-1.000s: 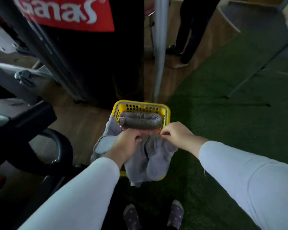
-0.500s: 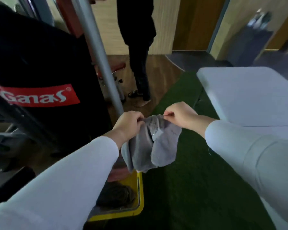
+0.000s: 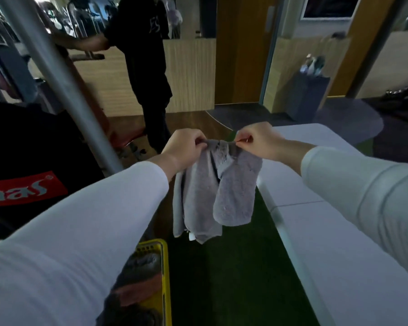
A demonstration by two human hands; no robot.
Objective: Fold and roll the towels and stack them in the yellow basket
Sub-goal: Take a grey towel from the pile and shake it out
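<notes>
Big picture first: a white table (image 3: pixel 339 231) fills the space to the right of the yellow basket (image 3: pixel 165 278), bare and ready, with green turf between the two. The basket itself sits low, partly hidden under the left sleeve, and there are rolled towels (image 3: pixel 139 274) already tucked inside, grey with a band of reddish cloth showing; how many, I cannot tell. So part of the job looks done. Above the basket and a touch to its right hangs the grey towel (image 3: pixel 212 191), crumpled, draping in two lobes, not folded and not rolled. The left hand (image 3: pixel 186 147) is pinched tight on one top corner, the right hand (image 3: pixel 254 140) pinched on the other, close together. My read: this towel needs spreading, folding, rolling and stacking.
</notes>
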